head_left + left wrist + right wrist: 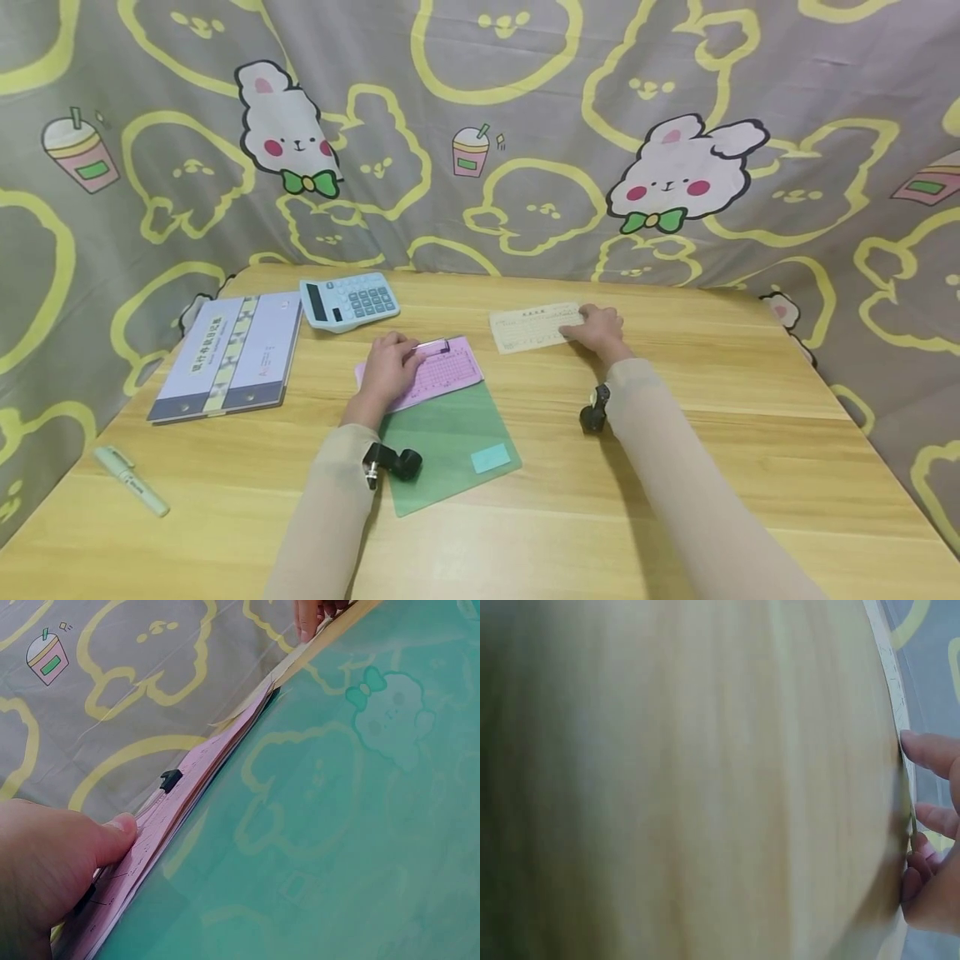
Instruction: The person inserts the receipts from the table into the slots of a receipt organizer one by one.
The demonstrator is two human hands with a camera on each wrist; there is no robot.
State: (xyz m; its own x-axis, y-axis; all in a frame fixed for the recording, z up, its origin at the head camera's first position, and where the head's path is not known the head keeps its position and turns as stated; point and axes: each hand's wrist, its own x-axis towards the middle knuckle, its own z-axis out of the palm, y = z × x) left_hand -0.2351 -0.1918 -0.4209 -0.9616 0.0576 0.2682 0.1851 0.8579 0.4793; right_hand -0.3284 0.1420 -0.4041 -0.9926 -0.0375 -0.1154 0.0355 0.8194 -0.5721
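Note:
A translucent green clipboard [450, 450] lies on the table with pink printed forms [446, 375] across its top under a metal clip [432, 347]. My left hand [388, 371] grips the clipboard at the left end of the clip, its thumb [116, 834] over the clip and forms; its other fingers are mostly hidden in the left wrist view. To the right of the forms, a cream printed slip [528, 329] lies on the wood. My right hand [600, 333] pinches its right edge, with fingertips [913, 742] at the paper.
A pale blue sticky note [491, 458] is on the clipboard's lower right. At back left are a light blue calculator [351, 302] and a lavender account book [273, 346]. A pale green highlighter [133, 481] lies front left. Patterned grey cloth [525, 200] hangs behind the table.

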